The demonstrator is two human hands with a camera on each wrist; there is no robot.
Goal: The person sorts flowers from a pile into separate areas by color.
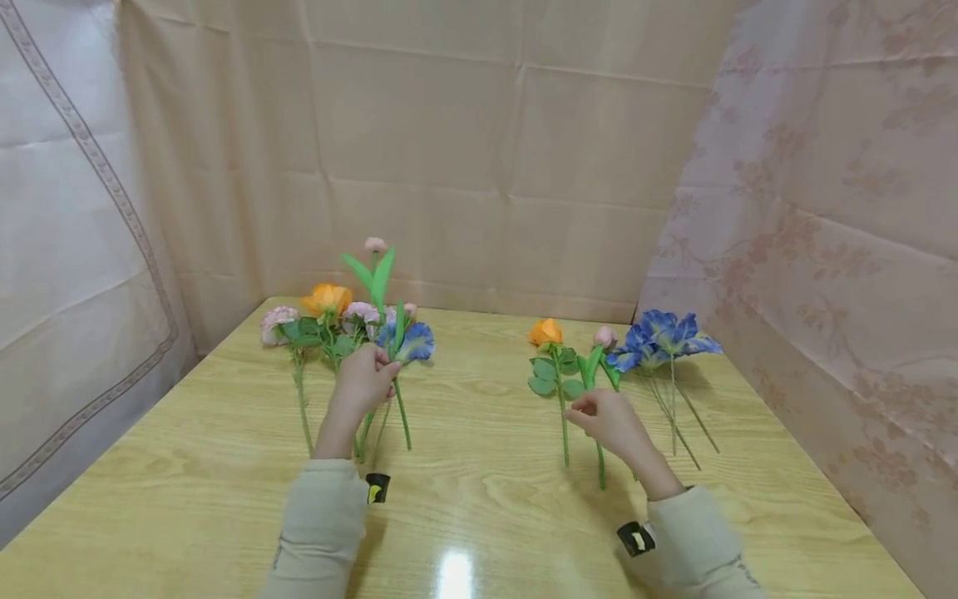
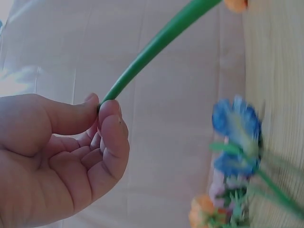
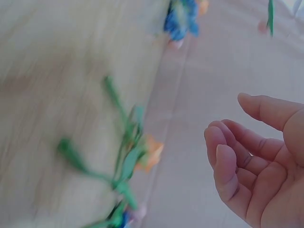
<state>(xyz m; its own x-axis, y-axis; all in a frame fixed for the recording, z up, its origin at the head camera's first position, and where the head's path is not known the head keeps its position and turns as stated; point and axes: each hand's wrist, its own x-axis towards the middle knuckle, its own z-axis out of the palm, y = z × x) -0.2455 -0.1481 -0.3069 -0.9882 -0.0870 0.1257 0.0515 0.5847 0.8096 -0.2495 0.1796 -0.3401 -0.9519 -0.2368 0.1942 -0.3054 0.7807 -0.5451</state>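
Note:
My left hand (image 1: 362, 378) pinches the lower end of a green stem (image 2: 152, 52) between thumb and forefinger. That stem belongs to a pink tulip (image 1: 376, 245) held upright above a bunch at the table's left. Around the hand lie a blue iris (image 1: 417, 341), an orange rose (image 1: 327, 298) and a pale pink flower (image 1: 279, 323). Over the right group, my right hand (image 1: 609, 420) holds nothing; in the right wrist view its fingers bend loosely, thumb apart. Nearest to it are another pink tulip (image 1: 604, 337) and an orange rose (image 1: 546, 331).
Several blue irises (image 1: 666, 337) lie at the right, stems toward the front. The wooden table (image 1: 479, 449) ends at a beige curtain (image 1: 449, 150) behind. Patterned cloth (image 1: 838, 274) hangs at the right, pale cloth (image 1: 67, 208) at the left.

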